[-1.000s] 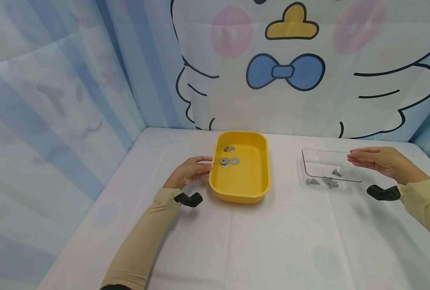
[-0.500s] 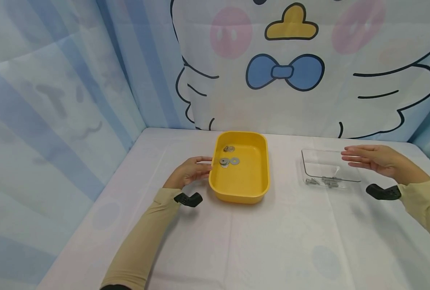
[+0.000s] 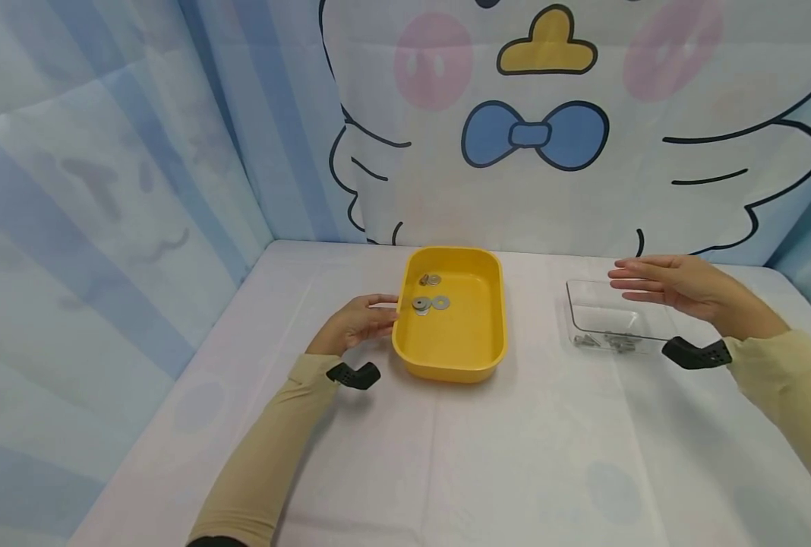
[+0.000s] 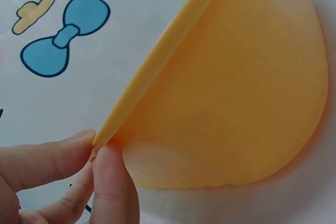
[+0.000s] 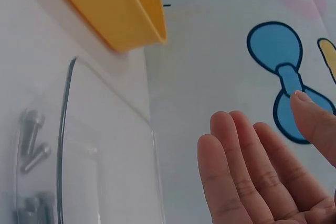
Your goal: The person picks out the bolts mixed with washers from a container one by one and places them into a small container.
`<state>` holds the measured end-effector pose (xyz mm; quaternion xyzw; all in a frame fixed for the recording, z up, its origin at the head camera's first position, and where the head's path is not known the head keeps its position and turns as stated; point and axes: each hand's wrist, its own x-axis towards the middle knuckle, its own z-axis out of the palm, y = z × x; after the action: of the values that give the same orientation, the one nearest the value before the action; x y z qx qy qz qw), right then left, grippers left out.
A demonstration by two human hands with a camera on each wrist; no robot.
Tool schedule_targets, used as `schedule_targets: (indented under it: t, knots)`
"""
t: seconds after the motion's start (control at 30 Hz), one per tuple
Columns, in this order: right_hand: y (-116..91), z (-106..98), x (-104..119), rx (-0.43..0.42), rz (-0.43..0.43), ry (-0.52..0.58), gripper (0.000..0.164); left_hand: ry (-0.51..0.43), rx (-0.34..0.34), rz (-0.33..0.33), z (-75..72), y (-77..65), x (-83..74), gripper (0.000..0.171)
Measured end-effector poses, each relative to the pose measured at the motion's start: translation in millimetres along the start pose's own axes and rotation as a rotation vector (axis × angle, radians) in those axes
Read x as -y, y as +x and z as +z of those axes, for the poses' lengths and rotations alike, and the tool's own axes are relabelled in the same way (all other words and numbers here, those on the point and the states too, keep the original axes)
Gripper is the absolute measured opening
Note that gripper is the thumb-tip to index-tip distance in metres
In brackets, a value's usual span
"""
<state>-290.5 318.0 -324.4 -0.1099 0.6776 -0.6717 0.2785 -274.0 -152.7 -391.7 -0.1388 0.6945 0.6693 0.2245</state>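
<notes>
A yellow tray [image 3: 456,346] stands on the table, with several metal washers [image 3: 422,304] and a small screw lying inside. My left hand [image 3: 361,327] pinches the tray's left rim between thumb and fingers, as the left wrist view shows up close. To the right is a clear plastic box [image 3: 593,292] with several metal screws [image 5: 32,135] on its bottom. Above the far right part of this box hovers my right hand [image 3: 695,292], its fingers extended and holding nothing. The hand hides part of the box's back right corner.
A white cloth covers the table [image 3: 515,456]. Behind it hangs a printed curtain [image 3: 535,205] with a cartoon figure, and another curtain [image 3: 105,304] hangs along the left side. Table surface separates the tray from the clear box.
My right hand has moved left and away from me, over the clear box, with its fingers spread slightly. My left hand and the yellow tray have stayed in place.
</notes>
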Motion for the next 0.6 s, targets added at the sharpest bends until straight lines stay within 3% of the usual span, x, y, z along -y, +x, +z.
schedule_targets:
  t: [0.2,0.4,0.6]
  knots:
    - [18.7,34.3,17.3,-0.003,0.024,-0.019,0.028,0.008,-0.002,-0.002,-0.1,-1.8,-2.0,0.049]
    - [43.1,72.7,31.3,-0.102,0.115,-0.097,0.013,0.007,0.005,-0.001,0.0,-2.8,-2.9,0.050]
    - [71.3,103.8,37.0,-0.087,0.143,-0.133,0.053,-0.009,0.008,-0.005,0.3,-2.8,-2.8,0.051]
